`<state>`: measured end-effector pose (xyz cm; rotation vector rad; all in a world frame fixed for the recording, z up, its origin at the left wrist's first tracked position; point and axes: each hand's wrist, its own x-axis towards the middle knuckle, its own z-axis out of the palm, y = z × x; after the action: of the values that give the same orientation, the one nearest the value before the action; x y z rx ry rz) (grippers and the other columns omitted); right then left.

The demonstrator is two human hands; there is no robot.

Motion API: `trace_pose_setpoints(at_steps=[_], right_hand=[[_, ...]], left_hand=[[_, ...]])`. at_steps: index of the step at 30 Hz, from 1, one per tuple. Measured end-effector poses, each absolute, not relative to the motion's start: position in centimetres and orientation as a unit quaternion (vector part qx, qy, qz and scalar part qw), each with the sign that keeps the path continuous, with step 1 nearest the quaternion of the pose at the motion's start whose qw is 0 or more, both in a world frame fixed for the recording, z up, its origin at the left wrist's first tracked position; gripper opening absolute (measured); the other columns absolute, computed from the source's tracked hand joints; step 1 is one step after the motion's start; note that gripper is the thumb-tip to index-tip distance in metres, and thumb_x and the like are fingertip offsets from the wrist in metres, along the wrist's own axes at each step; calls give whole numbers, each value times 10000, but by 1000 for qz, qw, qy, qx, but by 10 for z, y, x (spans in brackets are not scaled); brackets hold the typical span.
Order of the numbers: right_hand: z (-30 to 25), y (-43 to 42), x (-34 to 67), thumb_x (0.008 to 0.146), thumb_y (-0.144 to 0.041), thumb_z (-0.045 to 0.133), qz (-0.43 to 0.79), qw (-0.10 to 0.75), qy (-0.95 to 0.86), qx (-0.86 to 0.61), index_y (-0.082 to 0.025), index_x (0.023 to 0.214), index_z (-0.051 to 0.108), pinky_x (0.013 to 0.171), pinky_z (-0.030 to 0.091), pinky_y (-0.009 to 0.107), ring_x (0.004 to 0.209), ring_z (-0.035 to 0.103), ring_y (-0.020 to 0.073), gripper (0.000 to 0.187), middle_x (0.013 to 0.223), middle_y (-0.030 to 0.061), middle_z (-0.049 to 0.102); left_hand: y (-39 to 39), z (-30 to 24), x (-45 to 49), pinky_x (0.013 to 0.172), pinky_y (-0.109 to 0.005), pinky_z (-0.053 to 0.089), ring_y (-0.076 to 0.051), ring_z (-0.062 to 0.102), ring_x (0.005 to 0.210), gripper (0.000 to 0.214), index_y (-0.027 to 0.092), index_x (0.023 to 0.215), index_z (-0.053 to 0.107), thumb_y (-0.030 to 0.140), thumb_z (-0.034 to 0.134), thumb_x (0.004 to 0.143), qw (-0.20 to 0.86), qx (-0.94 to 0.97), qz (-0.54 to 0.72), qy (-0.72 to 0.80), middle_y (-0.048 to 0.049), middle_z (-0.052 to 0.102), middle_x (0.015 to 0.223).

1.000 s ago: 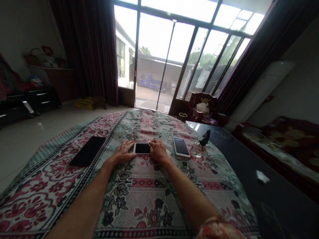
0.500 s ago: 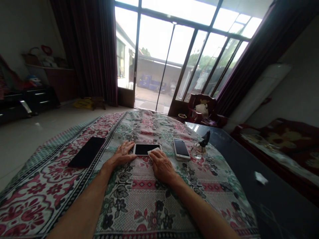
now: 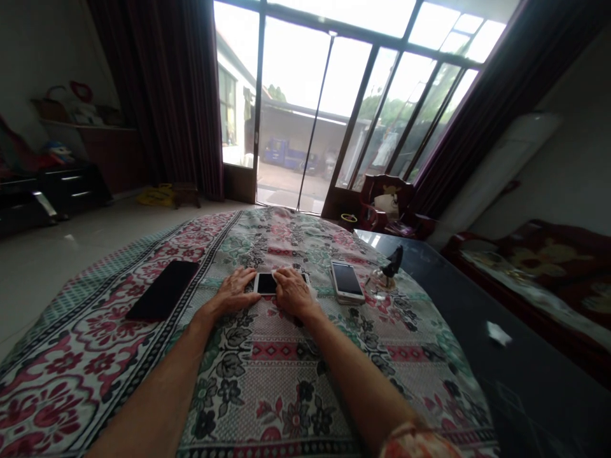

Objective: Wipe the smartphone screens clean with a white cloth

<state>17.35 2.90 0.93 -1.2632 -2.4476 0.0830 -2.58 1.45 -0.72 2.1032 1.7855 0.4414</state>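
Phone (image 3: 265,284) flat on floral cloth (image 3: 248,394), between both hands. Left hand (image 3: 233,292) open, fingers (image 3: 243,278) at phone's left edge, no grip. Right hand (image 3: 292,294) open, fingers (image 3: 285,277) lying flat over phone's right part. Possibly pale wipe (image 3: 305,278) at phone's far right corner; hard to tell. Three phones counted: this one, large black phone (image 3: 163,290) left of left hand, white-framed phone (image 3: 347,282) just right of right hand. Beyond it, glass ornament (image 3: 382,286) with black bird, near edge of dark glass table (image 3: 453,356).
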Motion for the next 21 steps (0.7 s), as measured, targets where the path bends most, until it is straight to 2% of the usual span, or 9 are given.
trace_pose_setpoints(at_steps=[8,13,21], right_hand=[[7,-14,190,930,-152,458,26,238,-893,-382,-182,1271,600,1119,331,347,1193,495,205,370,1264,74,623],[12,-19,194,928,-150,469,37,218,-899,-378,-188,1252,609,1071,369,342,1193,489,206,355,1266,72,623],[20,25,161,935,-133,450,41,149,-899,-410,-175,1144,661,1084,332,322,1152,542,195,299,1235,79,648]], left_hand=[[20,-13,-28,1198,-481,243,-350,249,1487,685,158,1431,491,406,588,800,135,756,149,623,-115,412,1561],[23,-20,-32,1192,-510,242,-362,238,1488,705,169,1436,487,443,590,795,137,754,161,622,-118,409,1562],[22,-17,-33,1205,-489,210,-354,228,1493,689,172,1420,509,409,616,782,161,753,170,615,-111,417,1559]])
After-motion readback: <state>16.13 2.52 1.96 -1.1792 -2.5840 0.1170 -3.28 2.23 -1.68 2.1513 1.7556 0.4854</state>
